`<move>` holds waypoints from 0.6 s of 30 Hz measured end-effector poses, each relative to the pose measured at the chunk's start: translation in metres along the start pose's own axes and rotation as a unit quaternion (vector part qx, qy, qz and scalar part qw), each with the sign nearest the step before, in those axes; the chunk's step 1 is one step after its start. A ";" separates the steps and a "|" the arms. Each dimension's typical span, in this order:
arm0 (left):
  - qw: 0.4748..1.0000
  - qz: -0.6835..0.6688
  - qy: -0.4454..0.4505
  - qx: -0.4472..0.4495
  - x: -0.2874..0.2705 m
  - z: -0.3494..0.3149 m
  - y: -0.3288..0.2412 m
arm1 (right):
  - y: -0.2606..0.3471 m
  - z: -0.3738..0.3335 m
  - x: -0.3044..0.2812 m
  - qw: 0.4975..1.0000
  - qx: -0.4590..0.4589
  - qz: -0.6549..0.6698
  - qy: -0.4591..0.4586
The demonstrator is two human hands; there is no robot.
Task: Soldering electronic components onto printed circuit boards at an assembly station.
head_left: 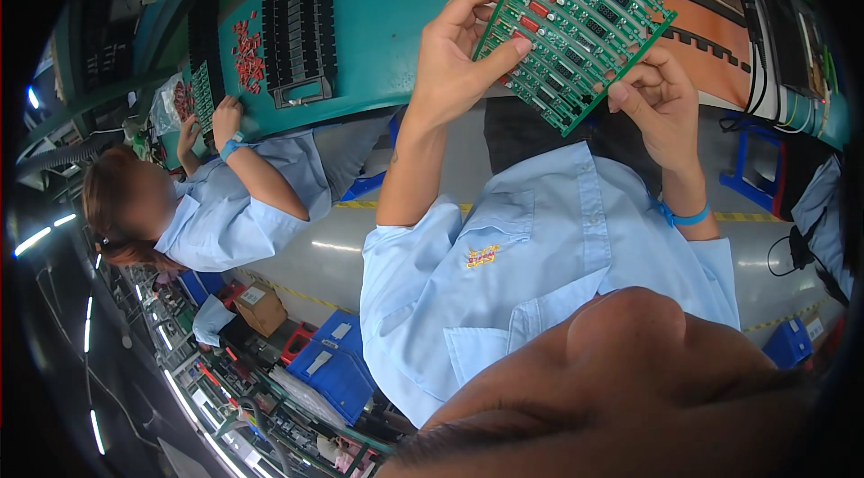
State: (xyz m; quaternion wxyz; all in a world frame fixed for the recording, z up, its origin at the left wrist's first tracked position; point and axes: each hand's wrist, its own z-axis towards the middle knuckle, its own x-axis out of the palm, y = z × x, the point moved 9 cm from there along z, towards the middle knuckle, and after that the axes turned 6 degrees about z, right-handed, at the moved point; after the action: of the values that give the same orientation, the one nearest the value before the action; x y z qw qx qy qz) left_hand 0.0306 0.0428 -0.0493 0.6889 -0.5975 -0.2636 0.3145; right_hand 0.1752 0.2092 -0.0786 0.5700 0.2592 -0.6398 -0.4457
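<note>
A green circuit board panel (589, 59) is held up tilted in front of my chest, near the table's edge. Rows of red parts, black chips and small pale parts cover its facing side. My left hand (450, 59) grips the panel's left edge, thumb lying over the front and fingers behind. At the lower right edge, my right hand (664, 109) pinches the panel between thumb and fingers. A blue wrist strap (687, 216) circles my right wrist.
A green mat (387, 28) covers the bench at left, bearing a black slotted rack (300, 23) and loose red parts (247, 57). A co-worker's hands (220, 122) are beside another board (202, 95). An orange sheet (706, 32) with black strips and cables lies right.
</note>
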 end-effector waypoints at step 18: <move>0.999 0.037 -0.038 -0.004 -0.003 0.000 -0.006 | -0.007 0.001 -0.005 1.000 0.019 -0.011 -0.007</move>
State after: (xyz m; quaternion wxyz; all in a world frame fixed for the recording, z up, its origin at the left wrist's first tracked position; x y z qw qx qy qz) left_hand 0.0295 0.0399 -0.0435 0.6642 -0.5971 -0.2682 0.3611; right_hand 0.1739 0.2105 -0.0875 0.5554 0.2742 -0.6490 -0.4418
